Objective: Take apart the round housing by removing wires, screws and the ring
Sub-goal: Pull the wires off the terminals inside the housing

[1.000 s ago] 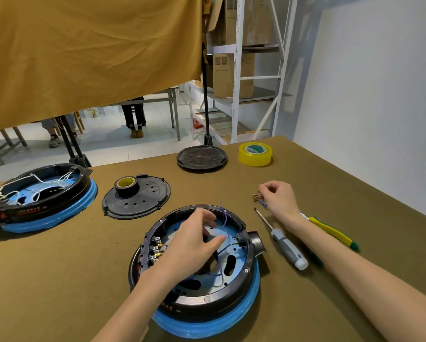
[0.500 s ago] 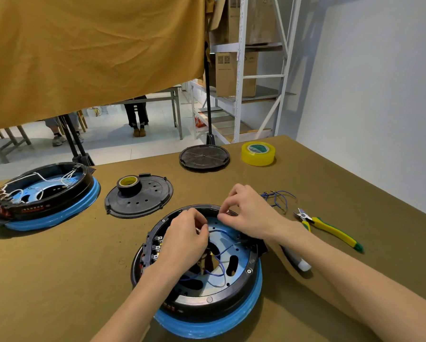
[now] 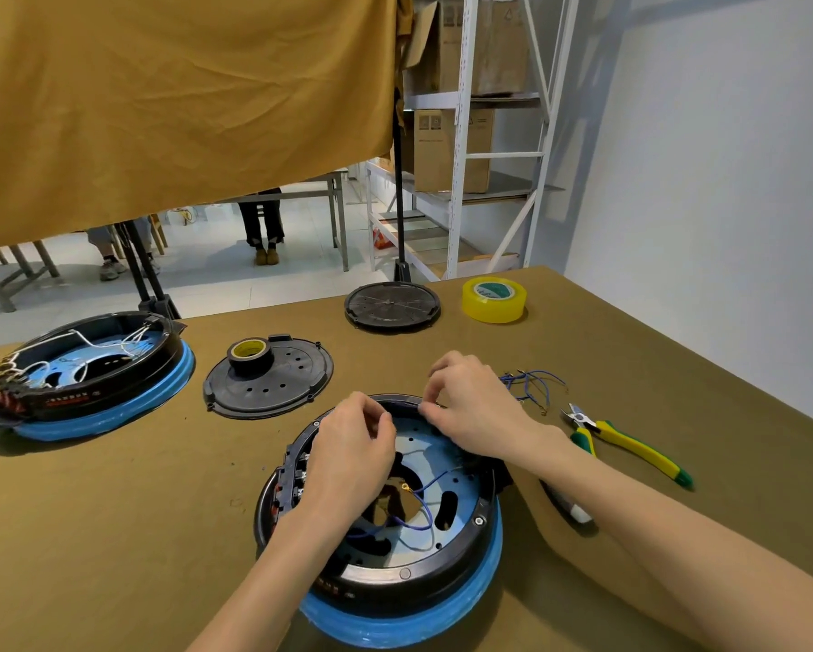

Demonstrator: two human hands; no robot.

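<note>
Both sets of fingers (image 3: 385, 423) crowd the far rim of the round housing (image 3: 442, 557). Just right of them lie loose blue wires (image 3: 531, 388) and cutters (image 3: 630, 447); beyond-left sits a black cover plate (image 3: 272, 383). Bare desk (image 3: 112, 510) opens left of the fingers.

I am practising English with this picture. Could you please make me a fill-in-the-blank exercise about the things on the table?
1. The small black tape roll stands on a round black ____.
2. The cutters have yellow and ____ handles.
3. The loose blue wires lie on the table between the right hand and the ____.
4. Both hands work over the housing with the ____ ring.

Missing words: cover; green; cutters; blue
</note>
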